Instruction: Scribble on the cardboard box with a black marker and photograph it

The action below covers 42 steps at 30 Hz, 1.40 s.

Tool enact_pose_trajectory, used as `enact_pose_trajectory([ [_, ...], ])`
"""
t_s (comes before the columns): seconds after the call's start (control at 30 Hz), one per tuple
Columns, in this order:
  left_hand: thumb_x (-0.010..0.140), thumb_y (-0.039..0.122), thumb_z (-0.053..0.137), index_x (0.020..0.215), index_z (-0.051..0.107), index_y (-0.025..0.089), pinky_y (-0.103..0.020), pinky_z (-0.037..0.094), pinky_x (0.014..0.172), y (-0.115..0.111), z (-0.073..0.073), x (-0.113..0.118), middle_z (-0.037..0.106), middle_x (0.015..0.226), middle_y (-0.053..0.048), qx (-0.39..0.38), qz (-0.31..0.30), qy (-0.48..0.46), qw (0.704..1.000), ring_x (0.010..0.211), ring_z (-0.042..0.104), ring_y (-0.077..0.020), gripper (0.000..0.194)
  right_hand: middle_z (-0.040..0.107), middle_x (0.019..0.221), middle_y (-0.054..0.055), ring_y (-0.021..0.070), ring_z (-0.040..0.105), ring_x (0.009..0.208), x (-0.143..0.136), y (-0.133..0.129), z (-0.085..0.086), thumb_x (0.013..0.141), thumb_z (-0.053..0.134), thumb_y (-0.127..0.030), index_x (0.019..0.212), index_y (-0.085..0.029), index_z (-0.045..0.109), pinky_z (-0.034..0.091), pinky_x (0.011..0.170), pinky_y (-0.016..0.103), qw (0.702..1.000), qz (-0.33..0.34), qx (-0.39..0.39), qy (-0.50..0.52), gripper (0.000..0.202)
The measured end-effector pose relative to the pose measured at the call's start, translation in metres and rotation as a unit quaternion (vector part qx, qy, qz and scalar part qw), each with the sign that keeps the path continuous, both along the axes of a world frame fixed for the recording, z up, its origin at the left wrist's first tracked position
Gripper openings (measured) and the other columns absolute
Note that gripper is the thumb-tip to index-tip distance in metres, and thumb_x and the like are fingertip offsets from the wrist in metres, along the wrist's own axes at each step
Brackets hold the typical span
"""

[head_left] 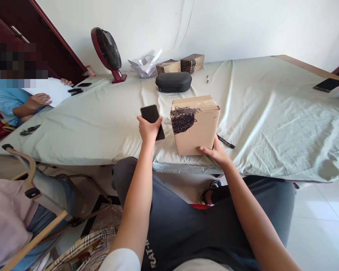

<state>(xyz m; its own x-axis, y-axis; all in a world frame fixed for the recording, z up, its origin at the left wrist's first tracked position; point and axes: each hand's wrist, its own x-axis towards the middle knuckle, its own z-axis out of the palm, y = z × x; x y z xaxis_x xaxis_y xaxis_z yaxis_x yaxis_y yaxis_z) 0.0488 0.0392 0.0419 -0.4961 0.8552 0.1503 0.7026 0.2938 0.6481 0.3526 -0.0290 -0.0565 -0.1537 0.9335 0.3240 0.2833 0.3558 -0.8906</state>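
Note:
My left hand [149,128] is closed round the sides of a black phone [150,113], which lies at the table's front part. To its right, a cardboard box [197,130] with black scribble on its upper left corner stands upright on the cloth. Its lower right corner is gripped by my right hand [214,150], thumb on the front face and the other fingers hidden behind. A black pen [226,141] lies just right of the box. Behind the box sits a black oval case [173,82].
A cloth-covered table [271,124] spans the view. Along its back stand a red fan [107,52], a plastic bag [147,67] and two small boxes [192,63]. Another person's hands hold white paper [55,91] at left. A chair [51,188] stands at lower left.

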Motion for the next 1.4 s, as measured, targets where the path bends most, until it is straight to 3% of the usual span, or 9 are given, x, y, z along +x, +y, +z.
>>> enact_pose_trajectory([
  [0.13,0.079,0.046,0.084,0.116,0.040,0.027,-0.041,0.063,0.096,-0.040,0.012,0.006,0.074,0.121,-0.011,0.249,-0.042,-0.075,0.965,0.111,0.076,-0.0297,0.061,0.038,0.178,0.013,0.0413,0.040,0.160,-0.001,0.001,-0.001,0.082,0.081,-0.077,0.175,-0.033,0.027,0.035,0.132,0.062,1.000,0.001,0.004,-0.012,0.116],
  [0.23,0.072,0.053,0.083,0.110,0.041,0.028,-0.042,0.063,0.088,-0.070,0.011,0.014,0.070,0.107,-0.007,0.330,-0.096,-0.061,0.937,0.100,0.074,-0.0280,0.062,0.040,0.176,0.014,0.0420,0.038,0.161,-0.001,0.003,-0.001,0.082,0.081,-0.077,0.175,-0.032,0.027,0.032,0.133,0.063,1.000,-0.001,0.015,-0.022,0.117],
  [0.57,0.072,0.058,0.084,0.121,0.042,0.026,-0.041,0.063,0.082,-0.087,0.008,0.046,0.068,0.108,-0.008,0.386,-0.192,-0.061,0.900,0.096,0.072,-0.0263,0.072,0.041,0.175,0.014,0.0432,0.042,0.158,-0.001,0.002,-0.002,0.082,0.081,-0.077,0.174,-0.032,0.028,0.037,0.130,0.064,1.000,0.000,0.018,-0.025,0.115],
  [0.77,0.069,0.051,0.085,0.121,0.048,0.024,-0.041,0.063,0.080,-0.089,0.003,0.050,0.068,0.107,-0.008,0.406,-0.187,-0.033,0.894,0.092,0.072,-0.0257,0.070,0.039,0.176,0.015,0.0431,0.038,0.161,-0.001,0.004,-0.005,0.082,0.082,-0.074,0.175,-0.031,0.026,0.031,0.133,0.064,0.999,0.001,0.026,-0.034,0.117],
  [0.87,0.071,0.054,0.084,0.124,0.051,0.022,-0.041,0.063,0.082,-0.082,-0.002,0.041,0.068,0.107,-0.008,0.382,-0.186,-0.035,0.904,0.093,0.072,-0.0263,0.071,0.038,0.176,0.014,0.0432,0.037,0.161,-0.001,0.003,-0.003,0.082,0.081,-0.076,0.175,-0.032,0.025,0.030,0.133,0.064,0.999,-0.001,0.022,-0.037,0.117],
  [0.97,0.077,0.056,0.081,0.141,0.049,0.021,-0.048,0.062,0.100,-0.066,-0.005,0.021,0.069,0.125,-0.013,0.328,-0.161,-0.049,0.930,0.114,0.073,-0.0316,0.080,0.038,0.176,0.014,0.0443,0.037,0.161,-0.002,0.002,-0.001,0.080,0.080,-0.079,0.175,-0.032,0.026,0.030,0.133,0.065,0.999,-0.004,0.019,-0.039,0.119],
  [1.1,0.080,0.043,0.083,0.164,0.039,0.016,-0.055,0.047,0.126,-0.038,-0.007,-0.004,0.062,0.151,-0.023,0.184,-0.046,-0.020,0.982,0.147,0.059,-0.0425,0.099,0.039,0.176,0.014,0.0443,0.038,0.160,-0.002,0.001,0.000,0.081,0.080,-0.080,0.175,-0.033,0.027,0.032,0.132,0.065,0.999,-0.007,0.018,-0.040,0.118],
  [1.27,0.083,0.045,0.082,0.168,0.030,-0.001,-0.057,0.051,0.122,-0.009,-0.021,-0.007,0.060,0.152,-0.033,-0.050,-0.010,0.068,0.996,0.146,0.059,-0.0477,0.110,0.039,0.176,0.015,0.0432,0.036,0.162,0.000,0.004,-0.004,0.082,0.079,-0.078,0.176,-0.030,0.026,0.029,0.134,0.063,0.999,-0.004,0.029,-0.041,0.118],
  [1.4,0.085,0.042,0.081,0.168,0.033,-0.002,-0.065,0.047,0.122,0.004,-0.041,0.004,0.056,0.157,-0.036,-0.097,-0.014,0.064,0.993,0.150,0.053,-0.0520,0.105,0.038,0.177,0.015,0.0430,0.037,0.162,-0.001,0.003,-0.003,0.081,0.080,-0.079,0.176,-0.031,0.025,0.030,0.134,0.064,0.999,-0.005,0.028,-0.041,0.119],
])
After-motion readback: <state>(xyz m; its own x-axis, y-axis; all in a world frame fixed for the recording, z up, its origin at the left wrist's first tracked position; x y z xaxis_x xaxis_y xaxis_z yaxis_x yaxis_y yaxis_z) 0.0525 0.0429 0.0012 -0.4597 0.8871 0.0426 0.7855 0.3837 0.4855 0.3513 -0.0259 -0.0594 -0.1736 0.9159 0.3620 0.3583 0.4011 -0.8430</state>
